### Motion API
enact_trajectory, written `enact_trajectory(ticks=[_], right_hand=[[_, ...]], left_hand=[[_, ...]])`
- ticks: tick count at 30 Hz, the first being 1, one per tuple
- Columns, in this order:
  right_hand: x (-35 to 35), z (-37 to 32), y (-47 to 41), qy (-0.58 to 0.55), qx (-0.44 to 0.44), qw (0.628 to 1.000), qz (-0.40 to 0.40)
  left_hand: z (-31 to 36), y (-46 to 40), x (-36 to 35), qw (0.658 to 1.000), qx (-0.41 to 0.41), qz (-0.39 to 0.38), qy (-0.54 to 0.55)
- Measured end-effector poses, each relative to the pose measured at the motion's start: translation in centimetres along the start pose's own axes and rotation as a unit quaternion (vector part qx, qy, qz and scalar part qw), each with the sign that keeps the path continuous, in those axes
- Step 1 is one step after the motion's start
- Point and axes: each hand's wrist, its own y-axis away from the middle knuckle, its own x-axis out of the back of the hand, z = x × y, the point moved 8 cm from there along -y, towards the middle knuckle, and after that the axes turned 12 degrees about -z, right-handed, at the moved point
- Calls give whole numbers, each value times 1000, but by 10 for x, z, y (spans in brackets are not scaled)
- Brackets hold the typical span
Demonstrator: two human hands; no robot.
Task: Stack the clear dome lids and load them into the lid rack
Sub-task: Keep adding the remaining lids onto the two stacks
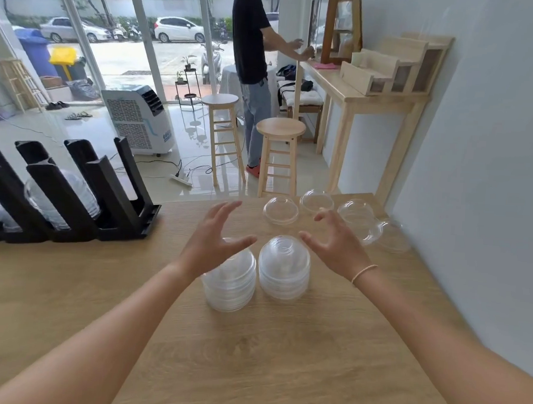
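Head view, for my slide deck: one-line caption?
Open left hand and right hand hover over two lid stacks; lid rack waits left.

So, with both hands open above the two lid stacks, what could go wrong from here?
1. The two stacks stand close together; the left hand or right hand, both open, might knock one over while closing on the other.
2. The loose lids near the table's far edge could be pushed off.
3. The black lid rack already holds lids, so a tall stack may not fit.
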Motion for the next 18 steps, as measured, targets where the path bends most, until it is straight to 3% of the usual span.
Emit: enact_trajectory(ticks=[7,12,18], right_hand=[[60,106,-1,42,-126,987,93],[66,163,-2,103,-190,976,29],[50,193,-16,175,-216,958,-65]], left_hand=[[73,-78,-60,986,-106,-54,-121],[108,-120,-141,944,-155,-160,-242],[110,-150,-202,885,-134,-240,-377]])
